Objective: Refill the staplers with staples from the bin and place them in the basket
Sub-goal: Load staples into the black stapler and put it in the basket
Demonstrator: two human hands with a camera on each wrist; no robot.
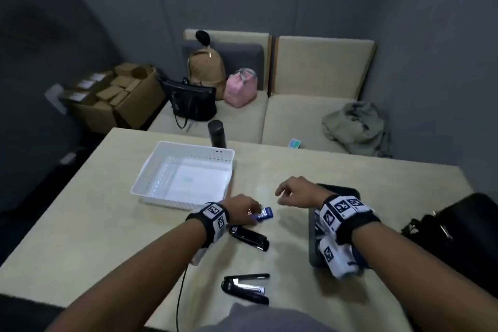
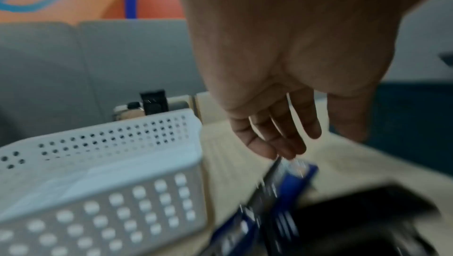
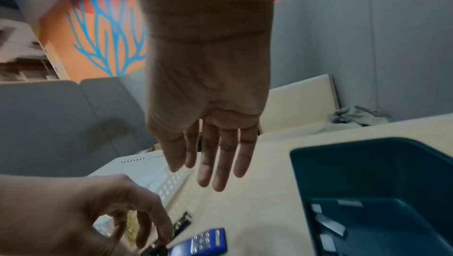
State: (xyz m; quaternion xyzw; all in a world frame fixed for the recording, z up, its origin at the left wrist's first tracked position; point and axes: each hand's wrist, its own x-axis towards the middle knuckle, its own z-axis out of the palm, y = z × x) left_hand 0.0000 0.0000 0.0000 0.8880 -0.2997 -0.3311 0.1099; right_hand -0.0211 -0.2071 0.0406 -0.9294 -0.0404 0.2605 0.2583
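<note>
A small blue staple box lies on the table just right of my left hand. In the left wrist view the fingertips touch the blurred box, and the thumb hangs apart from it. My right hand hovers above the table with straight fingers, holding nothing. A closed black stapler lies under my left wrist. A second black stapler lies opened near the front edge. The white basket stands empty at the back left. The dark bin holds staple strips.
A black bottle stands behind the basket at the table's far edge. A black bag sits on the table's right side beside the bin. A thin cable hangs from my left wrist. Bags lie on the sofa beyond.
</note>
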